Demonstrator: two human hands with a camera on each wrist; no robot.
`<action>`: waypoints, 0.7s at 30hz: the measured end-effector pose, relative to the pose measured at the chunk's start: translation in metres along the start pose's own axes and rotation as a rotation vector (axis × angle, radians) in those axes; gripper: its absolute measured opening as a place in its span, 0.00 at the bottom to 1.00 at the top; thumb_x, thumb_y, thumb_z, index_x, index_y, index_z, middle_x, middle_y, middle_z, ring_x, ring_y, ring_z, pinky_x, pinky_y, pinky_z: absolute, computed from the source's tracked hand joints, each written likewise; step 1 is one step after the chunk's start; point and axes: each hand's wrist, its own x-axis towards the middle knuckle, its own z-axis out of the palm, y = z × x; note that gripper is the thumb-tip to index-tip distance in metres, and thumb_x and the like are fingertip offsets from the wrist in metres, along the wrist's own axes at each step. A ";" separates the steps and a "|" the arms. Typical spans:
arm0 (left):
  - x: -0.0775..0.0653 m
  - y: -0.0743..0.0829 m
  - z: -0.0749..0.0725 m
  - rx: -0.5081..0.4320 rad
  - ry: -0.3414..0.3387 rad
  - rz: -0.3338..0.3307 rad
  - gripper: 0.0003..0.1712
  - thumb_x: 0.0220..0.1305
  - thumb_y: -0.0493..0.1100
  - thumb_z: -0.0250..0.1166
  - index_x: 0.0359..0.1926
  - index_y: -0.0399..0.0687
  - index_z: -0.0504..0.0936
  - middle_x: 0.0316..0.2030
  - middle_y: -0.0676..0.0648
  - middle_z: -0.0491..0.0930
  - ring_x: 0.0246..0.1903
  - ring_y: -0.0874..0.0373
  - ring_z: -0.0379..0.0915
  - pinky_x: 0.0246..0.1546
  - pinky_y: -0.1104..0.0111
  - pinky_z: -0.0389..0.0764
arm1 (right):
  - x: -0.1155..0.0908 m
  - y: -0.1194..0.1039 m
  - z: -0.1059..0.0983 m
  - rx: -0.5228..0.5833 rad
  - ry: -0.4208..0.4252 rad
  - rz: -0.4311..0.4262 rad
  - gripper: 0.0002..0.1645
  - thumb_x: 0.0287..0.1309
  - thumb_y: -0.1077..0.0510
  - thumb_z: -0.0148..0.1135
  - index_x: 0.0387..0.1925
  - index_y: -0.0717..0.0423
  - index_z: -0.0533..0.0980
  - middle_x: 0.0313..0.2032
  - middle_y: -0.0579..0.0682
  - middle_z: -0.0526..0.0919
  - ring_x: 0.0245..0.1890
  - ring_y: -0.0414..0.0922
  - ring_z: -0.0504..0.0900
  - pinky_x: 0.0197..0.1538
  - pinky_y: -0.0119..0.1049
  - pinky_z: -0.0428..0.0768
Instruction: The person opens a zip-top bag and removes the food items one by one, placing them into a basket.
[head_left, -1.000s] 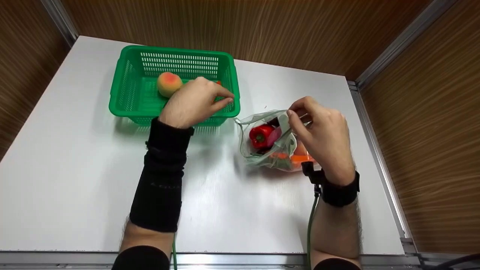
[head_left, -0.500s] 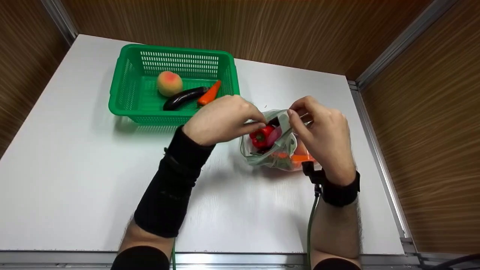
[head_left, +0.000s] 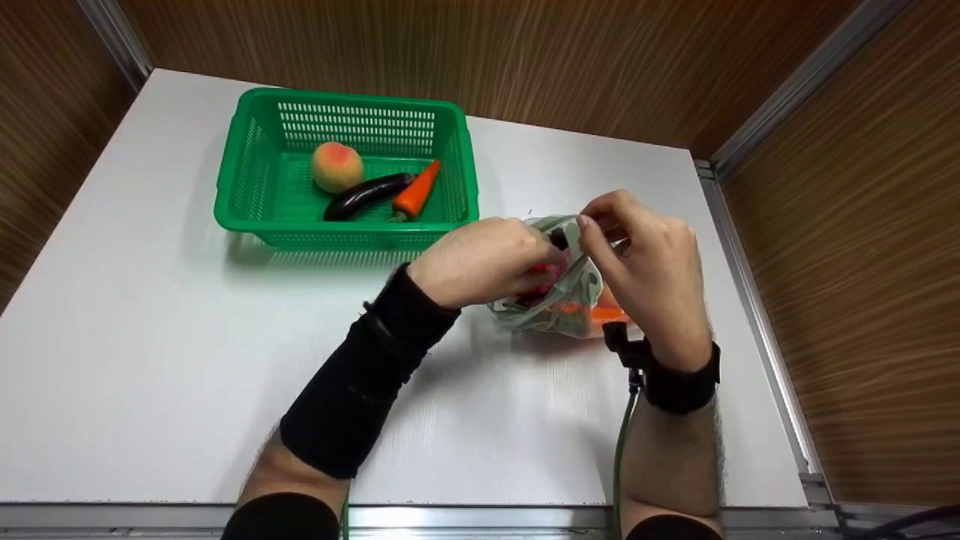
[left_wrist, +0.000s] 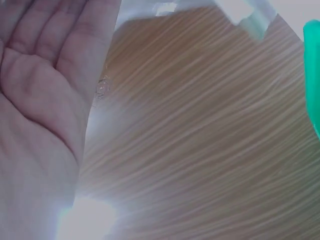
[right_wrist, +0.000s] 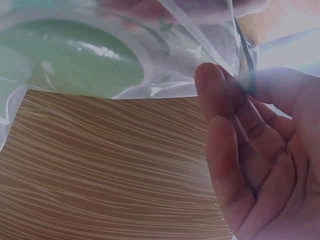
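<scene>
A clear plastic bag with pale green print lies on the white table, its mouth facing left. My right hand pinches the bag's upper edge between thumb and index finger, plainly seen in the right wrist view. From the left, my left hand reaches into the mouth. Its fingers are over a red bell pepper and a pink thing, both partly covered. The fingertips are hidden, so I cannot tell whether they grip anything. In the left wrist view the palm shows, fingers running out of frame. An orange thing shows through the bag's right part.
Behind and left stands a green plastic basket. In it lie a peach, an eggplant and a carrot. Wood-grain panels border the white table at the back and sides. A green cable runs along the right forearm.
My left hand has moved right and toward me, from over the basket into the bag's mouth, uncovering the eggplant and carrot. The right hand has kept its pinch on the bag.
</scene>
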 end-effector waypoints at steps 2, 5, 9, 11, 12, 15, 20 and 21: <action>0.005 0.000 0.007 0.022 -0.011 -0.001 0.04 0.84 0.39 0.72 0.47 0.46 0.92 0.40 0.47 0.91 0.41 0.54 0.87 0.46 0.61 0.90 | 0.000 0.000 0.000 0.005 0.002 -0.008 0.07 0.82 0.59 0.71 0.48 0.59 0.89 0.39 0.55 0.98 0.40 0.51 1.00 0.42 0.07 0.75; 0.012 -0.001 0.021 0.074 -0.006 -0.005 0.04 0.85 0.40 0.71 0.50 0.45 0.91 0.44 0.46 0.91 0.44 0.53 0.90 0.48 0.60 0.92 | 0.000 0.000 -0.001 0.008 0.004 -0.013 0.07 0.82 0.58 0.71 0.48 0.58 0.89 0.39 0.55 0.98 0.39 0.51 0.99 0.42 0.08 0.76; 0.020 -0.002 0.040 0.187 0.030 -0.012 0.10 0.85 0.40 0.69 0.59 0.45 0.90 0.52 0.46 0.91 0.49 0.50 0.94 0.51 0.58 0.96 | 0.000 0.000 -0.001 0.011 0.004 -0.011 0.07 0.82 0.58 0.72 0.48 0.58 0.89 0.39 0.54 0.98 0.38 0.50 0.99 0.41 0.09 0.76; 0.022 -0.002 0.049 0.242 0.049 -0.024 0.16 0.84 0.40 0.69 0.66 0.46 0.89 0.55 0.46 0.91 0.51 0.49 0.94 0.53 0.57 0.96 | 0.000 0.000 -0.001 0.011 0.003 -0.009 0.07 0.82 0.58 0.72 0.48 0.58 0.90 0.39 0.54 0.98 0.38 0.49 0.99 0.41 0.09 0.76; 0.023 -0.002 0.053 0.259 0.058 -0.032 0.17 0.83 0.41 0.70 0.67 0.46 0.89 0.55 0.46 0.91 0.51 0.49 0.94 0.53 0.57 0.97 | 0.000 0.001 -0.001 0.009 0.003 -0.008 0.07 0.82 0.58 0.72 0.48 0.58 0.90 0.39 0.54 0.98 0.38 0.49 0.99 0.41 0.09 0.75; 0.025 -0.002 0.064 0.289 0.072 -0.062 0.18 0.83 0.43 0.71 0.68 0.47 0.89 0.55 0.47 0.91 0.50 0.50 0.94 0.50 0.59 0.97 | 0.000 0.001 -0.002 0.003 0.004 -0.010 0.07 0.82 0.58 0.72 0.48 0.59 0.90 0.38 0.54 0.98 0.38 0.49 0.98 0.41 0.09 0.75; 0.028 -0.005 0.077 0.294 0.023 -0.136 0.20 0.85 0.50 0.70 0.69 0.50 0.89 0.61 0.48 0.90 0.51 0.50 0.94 0.44 0.58 0.98 | 0.000 0.001 -0.002 0.009 -0.002 -0.013 0.07 0.82 0.58 0.72 0.48 0.59 0.89 0.38 0.54 0.98 0.38 0.48 0.98 0.41 0.09 0.76; 0.029 -0.005 0.078 0.299 0.011 -0.146 0.21 0.85 0.50 0.69 0.71 0.51 0.88 0.63 0.48 0.89 0.51 0.49 0.94 0.42 0.58 0.98 | 0.000 0.001 -0.001 0.012 -0.003 -0.012 0.07 0.82 0.59 0.72 0.48 0.59 0.89 0.38 0.54 0.98 0.38 0.48 0.98 0.41 0.09 0.76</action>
